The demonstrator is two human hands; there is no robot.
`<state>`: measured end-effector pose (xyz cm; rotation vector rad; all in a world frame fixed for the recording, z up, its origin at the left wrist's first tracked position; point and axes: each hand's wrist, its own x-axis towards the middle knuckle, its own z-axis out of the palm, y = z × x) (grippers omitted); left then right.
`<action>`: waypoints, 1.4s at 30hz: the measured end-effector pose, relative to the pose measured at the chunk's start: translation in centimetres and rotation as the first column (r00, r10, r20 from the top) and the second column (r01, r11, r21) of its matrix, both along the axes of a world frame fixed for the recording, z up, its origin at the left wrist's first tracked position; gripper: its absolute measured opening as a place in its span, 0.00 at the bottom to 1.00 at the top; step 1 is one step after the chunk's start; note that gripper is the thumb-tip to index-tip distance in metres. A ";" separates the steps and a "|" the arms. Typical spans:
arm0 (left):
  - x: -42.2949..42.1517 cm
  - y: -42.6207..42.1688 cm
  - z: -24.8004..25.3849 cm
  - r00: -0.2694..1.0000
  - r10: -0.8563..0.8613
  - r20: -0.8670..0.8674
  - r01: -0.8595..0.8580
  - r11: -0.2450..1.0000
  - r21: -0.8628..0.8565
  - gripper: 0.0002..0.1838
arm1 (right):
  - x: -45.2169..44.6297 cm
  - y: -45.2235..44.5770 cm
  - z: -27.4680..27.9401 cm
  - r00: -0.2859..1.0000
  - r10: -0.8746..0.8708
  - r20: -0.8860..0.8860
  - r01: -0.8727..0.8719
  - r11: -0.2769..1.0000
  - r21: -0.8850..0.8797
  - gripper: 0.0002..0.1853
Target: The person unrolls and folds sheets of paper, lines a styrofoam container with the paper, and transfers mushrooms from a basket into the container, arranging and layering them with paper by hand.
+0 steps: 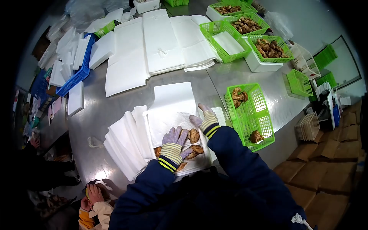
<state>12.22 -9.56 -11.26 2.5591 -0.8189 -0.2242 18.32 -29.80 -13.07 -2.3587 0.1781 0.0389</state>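
Note:
A white box lined with white paper (172, 99) lies in front of me, with brown mushrooms (193, 135) in it. My left hand (174, 140), in a pale purple and striped glove, lies over the mushrooms with its fingers stretched out, hiding some of them. Gloved the same way, my right hand (203, 116) is at the paper's right edge, thumb and fingers apart, nothing visible in it. A fanned stack of white sheets (126, 142) lies left of the box. To the right, a green basket (251, 111) contains several mushrooms at its far and near ends.
Wide white sheets (126, 57) cover the table's far part. Green baskets of mushrooms (270, 49) stand at the back right, some on white foam boxes. A blue crate (78, 78) with white slabs is at left. Another person's hands (94, 194) show at lower left; cardboard boxes (314, 172) lie right.

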 end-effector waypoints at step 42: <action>1.7 3.5 2.7 0.765 0.445 0.466 -0.532 0.844 0.068 0.30 | 0.6 0.0 -0.1 0.927 0.177 -0.329 -0.188 0.982 -0.001 0.15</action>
